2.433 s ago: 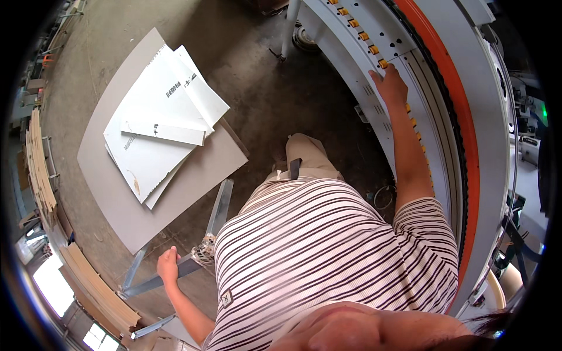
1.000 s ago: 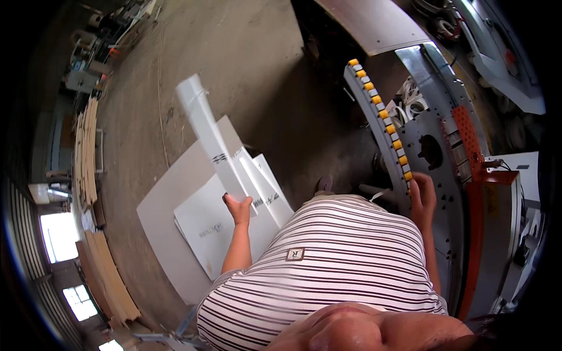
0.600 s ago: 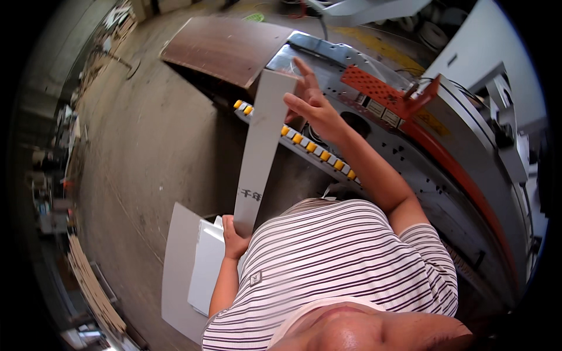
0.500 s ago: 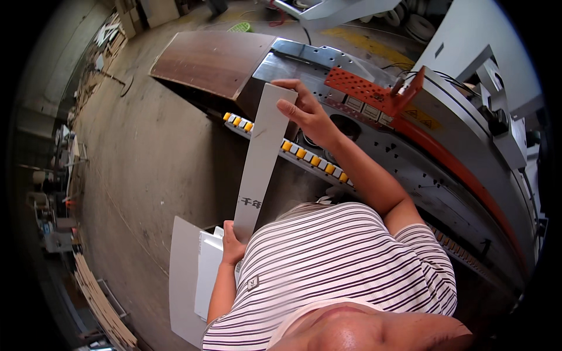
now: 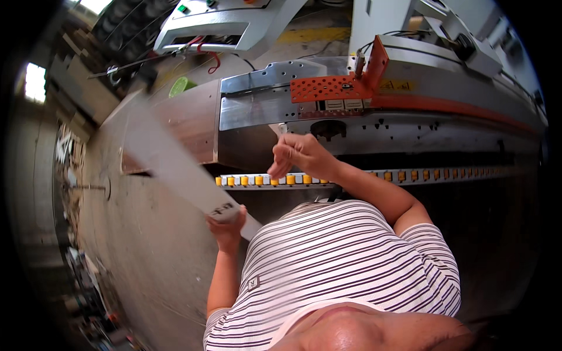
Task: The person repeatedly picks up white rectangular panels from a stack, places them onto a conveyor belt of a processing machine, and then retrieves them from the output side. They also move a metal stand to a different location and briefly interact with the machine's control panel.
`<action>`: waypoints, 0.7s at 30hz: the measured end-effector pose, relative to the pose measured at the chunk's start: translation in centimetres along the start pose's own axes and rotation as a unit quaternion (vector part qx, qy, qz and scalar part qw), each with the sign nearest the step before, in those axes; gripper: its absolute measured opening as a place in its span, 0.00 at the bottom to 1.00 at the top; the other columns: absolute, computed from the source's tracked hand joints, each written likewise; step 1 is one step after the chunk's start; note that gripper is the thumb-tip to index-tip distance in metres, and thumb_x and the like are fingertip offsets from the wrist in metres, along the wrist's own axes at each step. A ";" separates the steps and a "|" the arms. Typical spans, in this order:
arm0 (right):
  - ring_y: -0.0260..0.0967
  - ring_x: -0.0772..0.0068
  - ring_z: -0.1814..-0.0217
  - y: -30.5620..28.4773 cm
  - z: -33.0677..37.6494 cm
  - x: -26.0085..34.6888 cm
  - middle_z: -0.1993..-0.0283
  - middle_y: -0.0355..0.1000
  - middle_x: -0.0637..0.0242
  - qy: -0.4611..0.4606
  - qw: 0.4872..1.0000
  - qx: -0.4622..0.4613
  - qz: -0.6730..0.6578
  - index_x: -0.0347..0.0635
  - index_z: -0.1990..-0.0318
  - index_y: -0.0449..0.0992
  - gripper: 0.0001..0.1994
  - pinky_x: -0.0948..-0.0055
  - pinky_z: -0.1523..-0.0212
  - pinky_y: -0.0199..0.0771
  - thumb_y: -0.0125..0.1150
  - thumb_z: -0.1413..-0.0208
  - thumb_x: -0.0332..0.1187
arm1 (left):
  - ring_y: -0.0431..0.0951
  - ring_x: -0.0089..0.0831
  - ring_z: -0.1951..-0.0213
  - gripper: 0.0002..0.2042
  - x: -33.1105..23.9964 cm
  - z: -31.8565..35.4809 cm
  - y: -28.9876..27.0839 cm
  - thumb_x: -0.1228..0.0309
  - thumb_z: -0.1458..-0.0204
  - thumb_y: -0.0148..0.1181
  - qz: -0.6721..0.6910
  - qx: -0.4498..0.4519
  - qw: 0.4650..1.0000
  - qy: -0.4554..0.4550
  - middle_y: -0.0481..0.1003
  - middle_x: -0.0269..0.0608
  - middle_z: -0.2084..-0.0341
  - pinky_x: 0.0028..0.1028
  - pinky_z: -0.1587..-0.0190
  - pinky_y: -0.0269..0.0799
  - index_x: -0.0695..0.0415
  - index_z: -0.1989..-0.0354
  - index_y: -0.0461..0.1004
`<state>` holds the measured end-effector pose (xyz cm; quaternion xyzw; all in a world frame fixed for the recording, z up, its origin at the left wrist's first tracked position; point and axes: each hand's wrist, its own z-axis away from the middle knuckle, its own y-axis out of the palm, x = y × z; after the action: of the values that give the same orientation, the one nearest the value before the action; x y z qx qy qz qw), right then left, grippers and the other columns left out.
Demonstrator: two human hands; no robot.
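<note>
A long, narrow pale grey board [image 5: 186, 171] with dark handwritten marks near its lower end slants up and to the left, its far end blurred by motion. My left hand [image 5: 227, 229] is closed around it near the lower end, by the marks. My right hand [image 5: 304, 155] is apart from the board, over the roller strip [image 5: 291, 180] with yellow rollers along the machine's front. Its fingers are curled in, and nothing shows in them. Just beyond it is the machine's metal bed [image 5: 252, 117].
An orange perforated guard [image 5: 328, 89] stands on the machine. A brown wooden panel [image 5: 196, 120] adjoins the bed's left end, with a green basket [image 5: 181, 86] behind it. A grey control console [image 5: 257, 32] with buttons is at the back. Scrap boards [image 5: 63, 149] lie at far left.
My right hand has let go of the board's upper end and curled its fingers. The board has swung left in my left hand. The view has turned toward the machine.
</note>
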<state>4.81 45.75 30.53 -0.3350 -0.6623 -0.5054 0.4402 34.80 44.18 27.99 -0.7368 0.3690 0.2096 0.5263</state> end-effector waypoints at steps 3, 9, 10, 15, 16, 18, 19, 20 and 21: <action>0.72 0.62 0.43 2.9 -1.2 -1.5 0.48 0.74 0.52 0.006 0.981 -0.047 0.188 0.36 0.49 0.66 0.22 0.65 0.44 0.72 0.57 0.39 0.47 | 0.78 0.32 0.62 0.21 -0.8 -6.2 1.0 0.75 0.57 0.72 0.331 0.006 0.940 -0.081 0.75 0.47 0.66 0.32 0.56 0.75 0.65 0.58 0.67; 0.70 0.50 0.52 6.3 1.3 -5.3 0.53 0.71 0.55 0.045 0.857 -0.208 0.468 0.40 0.52 0.69 0.18 0.59 0.51 0.70 0.60 0.45 0.40 | 0.76 0.43 0.50 0.16 -0.2 -8.1 4.7 0.73 0.45 0.62 0.591 0.292 0.730 -0.178 0.76 0.47 0.57 0.41 0.43 0.69 0.65 0.51 0.67; 0.70 0.50 0.54 6.5 3.3 -4.5 0.56 0.71 0.55 0.080 0.861 -0.230 0.446 0.41 0.54 0.70 0.15 0.57 0.53 0.70 0.59 0.45 0.39 | 0.75 0.42 0.48 0.17 0.0 -8.4 5.1 0.70 0.43 0.60 0.614 0.305 0.700 -0.199 0.74 0.47 0.53 0.40 0.42 0.69 0.64 0.48 0.65; 0.71 0.47 0.54 10.4 13.4 -6.7 0.58 0.74 0.54 0.230 0.806 -0.363 0.406 0.41 0.57 0.69 0.14 0.57 0.56 0.70 0.52 0.39 0.44 | 0.73 0.33 0.48 0.16 0.8 -10.3 8.6 0.64 0.35 0.49 0.575 0.413 0.662 -0.246 0.71 0.44 0.51 0.33 0.44 0.70 0.61 0.45 0.62; 0.71 0.45 0.55 11.4 14.7 -7.4 0.58 0.74 0.53 0.280 0.784 -0.385 0.398 0.41 0.57 0.69 0.15 0.57 0.56 0.71 0.51 0.38 0.45 | 0.74 0.31 0.50 0.15 2.3 -9.7 10.3 0.64 0.35 0.49 0.541 0.447 0.667 -0.251 0.72 0.42 0.53 0.32 0.45 0.70 0.61 0.46 0.63; 0.71 0.40 0.58 13.0 17.3 -9.6 0.63 0.74 0.47 0.328 0.748 -0.433 0.382 0.40 0.58 0.68 0.17 0.53 0.60 0.71 0.46 0.35 0.46 | 0.75 0.28 0.53 0.14 1.5 -8.0 13.0 0.65 0.36 0.50 0.477 0.513 0.652 -0.290 0.72 0.40 0.56 0.30 0.49 0.72 0.62 0.50 0.65; 0.71 0.39 0.59 13.7 18.2 -10.8 0.64 0.74 0.47 0.335 0.730 -0.452 0.389 0.40 0.59 0.68 0.17 0.51 0.61 0.70 0.45 0.35 0.46 | 0.75 0.30 0.53 0.14 1.4 -7.3 15.0 0.65 0.36 0.51 0.450 0.544 0.644 -0.294 0.72 0.41 0.55 0.31 0.48 0.72 0.63 0.49 0.65; 0.72 0.38 0.61 13.8 18.7 -11.6 0.66 0.74 0.46 0.336 0.717 -0.460 0.402 0.39 0.59 0.67 0.17 0.49 0.63 0.69 0.44 0.34 0.46 | 0.75 0.32 0.52 0.15 1.1 -6.8 16.5 0.65 0.37 0.51 0.426 0.564 0.643 -0.297 0.73 0.42 0.55 0.32 0.47 0.72 0.63 0.49 0.65; 0.71 0.38 0.62 13.9 19.1 -12.7 0.67 0.74 0.45 0.329 0.702 -0.480 0.412 0.39 0.60 0.67 0.16 0.47 0.64 0.69 0.43 0.34 0.45 | 0.75 0.34 0.51 0.14 0.2 -6.4 18.4 0.66 0.36 0.51 0.410 0.580 0.639 -0.295 0.73 0.43 0.54 0.35 0.47 0.72 0.64 0.49 0.66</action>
<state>17.46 67.82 22.07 -0.5526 0.0603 -0.6012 0.5741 20.38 34.97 18.73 0.0474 0.5042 0.3531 0.7866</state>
